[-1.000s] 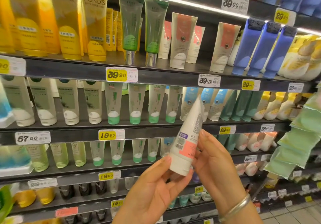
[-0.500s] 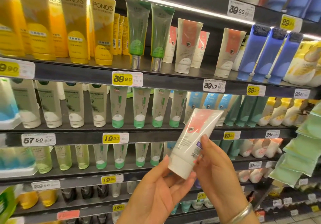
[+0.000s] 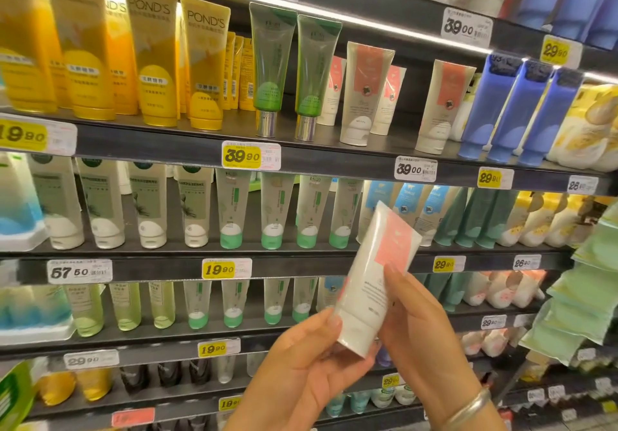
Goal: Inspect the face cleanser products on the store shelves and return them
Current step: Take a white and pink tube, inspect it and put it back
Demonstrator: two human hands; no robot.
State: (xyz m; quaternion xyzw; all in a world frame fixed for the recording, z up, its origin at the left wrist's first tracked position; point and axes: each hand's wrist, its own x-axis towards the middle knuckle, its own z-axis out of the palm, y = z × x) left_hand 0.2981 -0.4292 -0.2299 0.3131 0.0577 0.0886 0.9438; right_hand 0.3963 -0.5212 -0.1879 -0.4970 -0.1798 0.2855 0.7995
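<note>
1. We see a white cleanser tube (image 3: pixel 374 283) w/ a pink panel, held up in front of the shelves (image 3: pixel 167 256), cap end down, tilted right at the top.
2. Left hand (image 3: pixel 311 363) cups the cap end from below; thumb curled onto the tube's left edge.
3. Right hand (image 3: pixel 418 327) grips the tube's right side, fingers wrapped behind, 1 fingertip on the pink panel.
4. Silver bangle (image 3: pixel 468 407) on right wrist.
5. Matching tubes (image 3: pixel 363 92) stand 2 shelves up, above a 39.00 tag (image 3: pixel 415 169).

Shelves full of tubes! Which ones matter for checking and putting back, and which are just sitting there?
Matter: white-and-pink tube, held by left hand and right hand; matching tubes above.

Just there: yellow tubes, blue tubes, green packets.
</note>
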